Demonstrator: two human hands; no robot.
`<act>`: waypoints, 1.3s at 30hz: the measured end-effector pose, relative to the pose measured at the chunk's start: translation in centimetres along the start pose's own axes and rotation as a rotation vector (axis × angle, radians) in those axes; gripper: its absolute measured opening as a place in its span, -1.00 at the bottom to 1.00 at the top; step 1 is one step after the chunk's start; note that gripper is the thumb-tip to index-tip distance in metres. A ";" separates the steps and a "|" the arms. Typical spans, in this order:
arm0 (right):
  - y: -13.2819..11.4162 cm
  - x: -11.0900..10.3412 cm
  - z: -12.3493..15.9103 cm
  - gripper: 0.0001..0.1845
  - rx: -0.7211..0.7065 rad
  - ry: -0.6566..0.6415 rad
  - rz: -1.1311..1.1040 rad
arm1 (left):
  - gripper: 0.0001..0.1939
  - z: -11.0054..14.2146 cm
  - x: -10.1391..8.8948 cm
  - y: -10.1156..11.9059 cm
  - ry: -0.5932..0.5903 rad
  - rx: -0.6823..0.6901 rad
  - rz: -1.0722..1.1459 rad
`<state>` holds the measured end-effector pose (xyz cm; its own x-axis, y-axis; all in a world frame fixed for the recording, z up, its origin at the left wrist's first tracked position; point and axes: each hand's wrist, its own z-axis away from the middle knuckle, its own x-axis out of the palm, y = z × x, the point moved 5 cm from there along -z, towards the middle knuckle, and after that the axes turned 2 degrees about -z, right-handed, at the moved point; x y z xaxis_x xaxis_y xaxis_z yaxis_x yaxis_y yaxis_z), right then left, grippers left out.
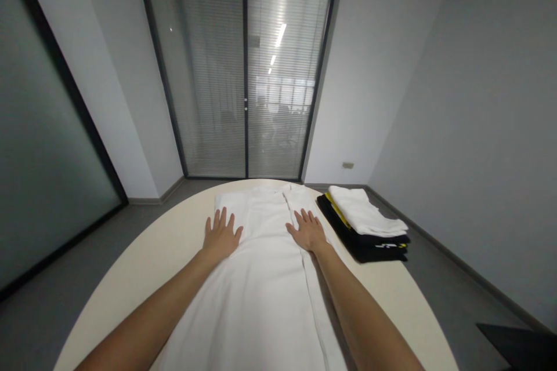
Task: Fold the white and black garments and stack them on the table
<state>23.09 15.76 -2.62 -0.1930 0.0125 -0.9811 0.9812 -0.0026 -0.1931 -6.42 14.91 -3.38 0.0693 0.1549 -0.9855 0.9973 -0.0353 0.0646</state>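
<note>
My left hand (pixel 221 237) and right hand (pixel 310 233) lie well apart, palms down with fingers spread, pressed on a white cloth (pixel 267 284) without gripping it. The cloth stretches down the middle of a round, pale tabletop (pixel 152 269), from near the far rim to the bottom of the view; my left hand straddles its left edge. My bare forearms cross its sides, hiding parts of both edges.

Just beyond my right hand, at the tabletop's right, sits a folded stack (pixel 378 240): white on top, yellow peeking out at the left, black below. Whether it touches the cloth, I cannot tell.

Past the far rim stands a dark-framed glass door (pixel 209 98) with blinds, an outlet (pixel 347 166) low on the wall (pixel 383 58) to its right. A frosted panel (pixel 43 145) rises at left above grey floor (pixel 30 330); something black (pixel 517 341) juts into the lower right corner.
</note>
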 end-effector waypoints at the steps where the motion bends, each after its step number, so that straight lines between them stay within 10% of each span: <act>1: 0.1 0.1 -0.1 -0.13 -0.002 -0.005 -0.001 | -0.31 0.2 0.0 0.1 -0.028 0.026 -0.011; 13: 0.1 0.2 -0.3 -0.12 0.065 -0.010 0.011 | -0.33 -2.2 -0.7 0.1 -0.083 0.122 0.003; 21: 0.0 0.0 -0.3 -0.14 0.090 0.021 0.008 | -0.48 1.1 -1.3 2.1 0.066 0.122 0.072; 29: 0.4 0.4 -0.5 -0.16 0.072 0.034 0.003 | -0.76 0.7 -2.8 -1.9 0.167 -0.012 0.254; 39: 0.3 0.5 -0.5 -0.16 0.078 0.045 0.005 | -0.47 -1.6 -1.8 -8.5 0.337 -0.499 0.571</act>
<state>23.34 16.29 -3.13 -0.1861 0.0572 -0.9809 0.9784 -0.0802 -0.1903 -14.94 16.55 -1.86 0.4926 0.5366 -0.6852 0.6948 0.2316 0.6809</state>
